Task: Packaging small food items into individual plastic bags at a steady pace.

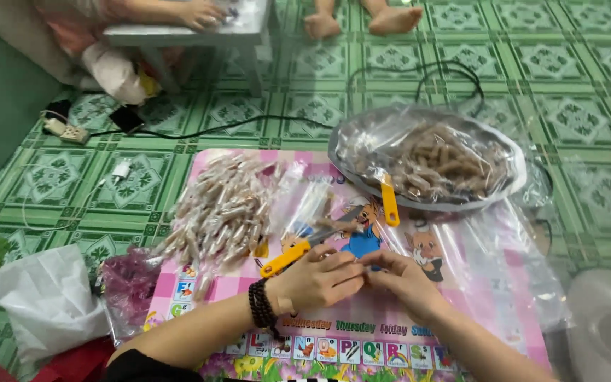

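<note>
Both hands, left hand and right hand, pinch a small wrapped candy: light, crinkly, slippery; grip the twisted ends.

Your left hand and right hand meet fingertip to fingertip, fingers curled and pinched; both forearms angle in from below, left wrist bent.

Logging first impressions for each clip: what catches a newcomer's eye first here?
Centre front, the left hand and right hand meet over a pink picture mat. Left of them lies a heap of wrapped sticks; behind, a plastic-covered tray holds brown sticks.
</note>
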